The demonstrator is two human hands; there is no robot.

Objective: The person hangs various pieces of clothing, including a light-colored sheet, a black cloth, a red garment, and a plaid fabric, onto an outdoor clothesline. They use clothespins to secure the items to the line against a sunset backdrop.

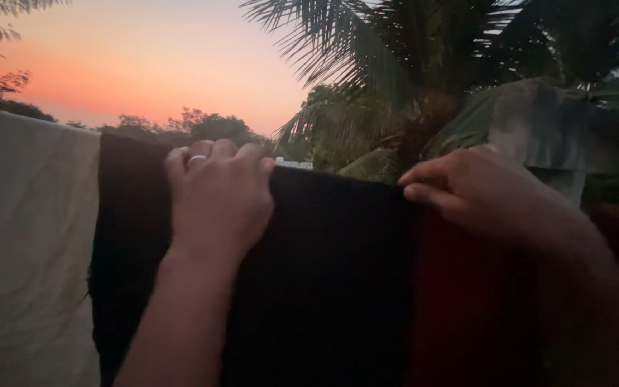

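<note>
The left hand (218, 197) is closed over the top edge of the black cloth (324, 287), fingers curled behind it. The right hand (471, 190) is pinched on the same edge, further right. The cloth is hung below both grips, its top edge running left to right, beside a pale sheet (26, 244).

Left hand (218, 197) raised with fingers curled over, right hand (471, 190) pinching beside it

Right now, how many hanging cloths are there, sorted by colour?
Pale grey cloth: 1
Black cloth: 1, with the left hand over its top edge and the right hand at its corner
Red cloth: 1
Total: 3
</note>
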